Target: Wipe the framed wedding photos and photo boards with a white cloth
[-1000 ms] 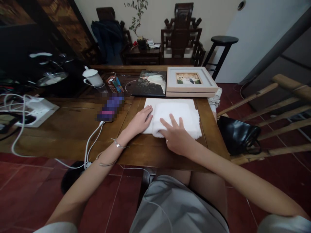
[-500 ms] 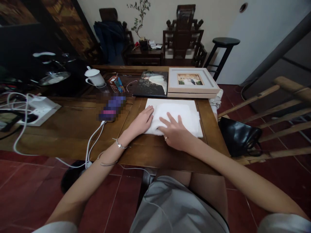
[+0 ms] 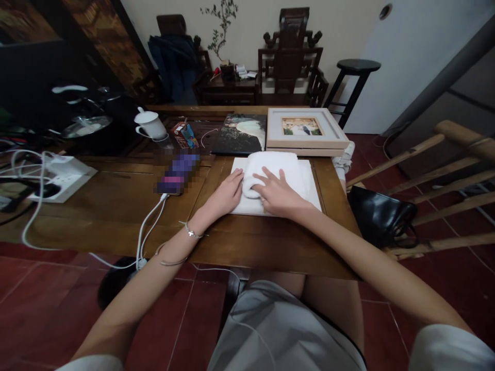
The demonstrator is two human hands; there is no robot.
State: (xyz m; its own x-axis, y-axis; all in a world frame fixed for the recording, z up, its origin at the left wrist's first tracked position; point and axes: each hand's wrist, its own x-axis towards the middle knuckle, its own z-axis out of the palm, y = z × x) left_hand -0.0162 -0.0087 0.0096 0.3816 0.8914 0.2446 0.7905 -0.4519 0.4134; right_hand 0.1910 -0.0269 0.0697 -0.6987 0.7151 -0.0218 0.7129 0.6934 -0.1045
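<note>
Hands apart from each other: right hand (image 3: pixel 276 195) lies on the folded white cloth (image 3: pixel 273 162) with fingers splayed, and left hand (image 3: pixel 228 193) rests flat over the left edge of the white board (image 3: pixel 312 193), palm down, close to the cloth. Cloth sits on the board, board on the wooden table (image 3: pixel 251 242), with a pixelated phone (image 3: pixel 178 172) well left of the board. Behind the board: dark print (image 3: pixel 228 139), framed picture (image 3: pixel 332 129) to its right, lidded white mug (image 3: pixel 151 126) off back-left, black stool (image 3: pixel 358 65) farther back-right.
</note>
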